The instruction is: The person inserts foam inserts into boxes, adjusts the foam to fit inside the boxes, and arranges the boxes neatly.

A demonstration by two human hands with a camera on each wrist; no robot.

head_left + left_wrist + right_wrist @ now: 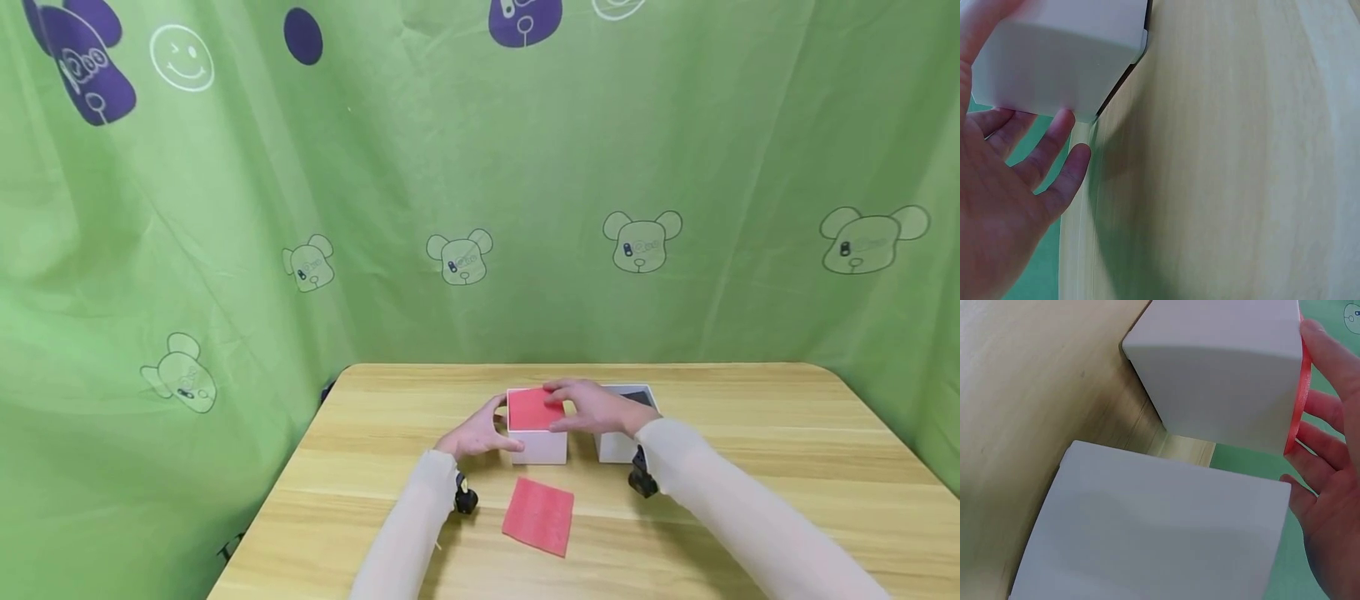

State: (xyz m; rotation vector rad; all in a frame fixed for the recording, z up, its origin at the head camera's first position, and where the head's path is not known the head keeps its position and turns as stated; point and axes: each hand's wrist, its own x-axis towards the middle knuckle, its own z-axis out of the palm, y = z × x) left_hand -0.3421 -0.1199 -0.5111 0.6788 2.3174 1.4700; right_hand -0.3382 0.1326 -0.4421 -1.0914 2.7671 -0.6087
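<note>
A white open-topped box (538,448) stands near the middle of the table, with a red square sheet (531,410) across its top. My left hand (480,433) grips this box from the left, thumb along the front and fingers round the far side. In the left wrist view those fingers (1041,150) lie at the box's lower edge. My right hand (596,406) touches the red sheet from the right with spread fingers. The right wrist view shows the sheet's red edge (1300,403) standing slightly proud of the rim, thumb and fingertips against it.
Under my right forearm stands a second white box (617,448), with something dark inside (640,398). Another red sheet (538,517) lies flat on the wooden table (390,408) in front of the first box. A green curtain (547,167) hangs behind the table.
</note>
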